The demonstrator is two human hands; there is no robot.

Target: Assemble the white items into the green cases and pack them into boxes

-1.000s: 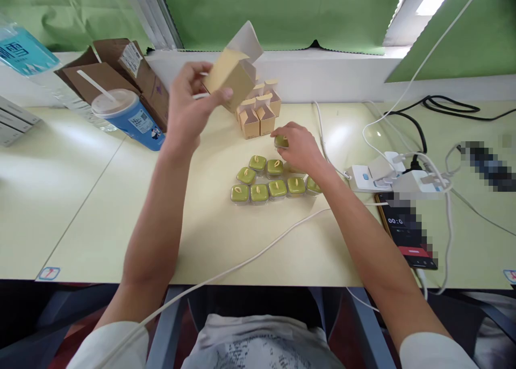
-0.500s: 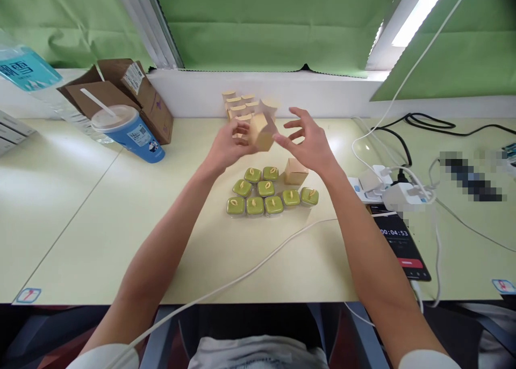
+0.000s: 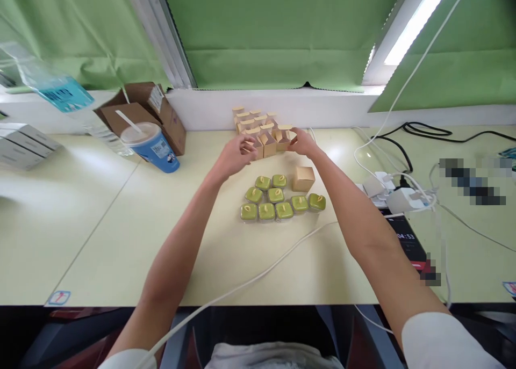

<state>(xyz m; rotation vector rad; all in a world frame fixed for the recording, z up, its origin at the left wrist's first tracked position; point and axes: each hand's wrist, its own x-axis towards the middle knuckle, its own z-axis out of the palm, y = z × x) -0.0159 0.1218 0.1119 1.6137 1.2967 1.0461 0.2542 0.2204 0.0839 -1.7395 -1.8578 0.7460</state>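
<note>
Several small open kraft-paper boxes (image 3: 269,143) stand grouped against the wall, lids raised. My right hand (image 3: 303,143) pinches the right side of a kraft box (image 3: 282,140) at the right end of the group. At the left front of the group, my left hand (image 3: 237,157) has its fingers apart and appears to hold nothing; its fingertips overlap the nearest box in view. Nearer me lie several clear tubs with green tops (image 3: 266,211), each with a small yellowish loop on it. One closed kraft box (image 3: 303,179) stands just behind them on the right.
At left stand a blue drink cup (image 3: 156,147) with a straw, a brown carton (image 3: 172,123) and a clear bottle (image 3: 66,94). A white cable (image 3: 258,276) crosses the table in front. Chargers (image 3: 407,197) and a phone (image 3: 407,237) lie beside my right forearm.
The box that was in the air at my left hand now stands at the group's right end, with my right hand on it. My left hand has let go. The camera view has shifted slightly.
</note>
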